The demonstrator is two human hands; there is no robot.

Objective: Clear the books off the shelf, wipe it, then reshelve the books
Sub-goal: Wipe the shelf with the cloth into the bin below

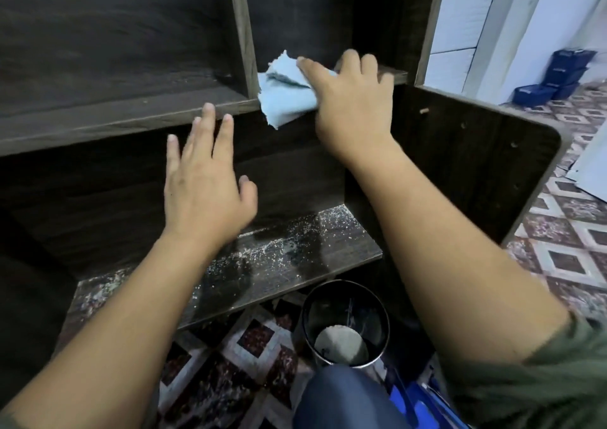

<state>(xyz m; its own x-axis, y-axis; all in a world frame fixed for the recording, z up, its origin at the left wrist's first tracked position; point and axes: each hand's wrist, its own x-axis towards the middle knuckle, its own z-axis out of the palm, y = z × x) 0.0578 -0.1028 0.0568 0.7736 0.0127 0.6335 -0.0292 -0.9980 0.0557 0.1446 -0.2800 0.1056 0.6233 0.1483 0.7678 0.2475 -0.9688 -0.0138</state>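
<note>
Right hand [353,100] lies palm-down on a crumpled light-blue cloth [282,97], fingers stretched and pressing it onto the upper shelf board [98,123] just right of the vertical divider [243,31]; one corner of the cloth hangs over the board's front edge. Left hand [203,179] is raised, fingers straight and spread, holding nothing; its fingertips reach that same edge and may touch it, though blur leaves this unclear. Below, the lower shelf [295,248] carries pale scattered dust, and a metal bin [307,317] stands on the patterned floor [565,231].
</note>
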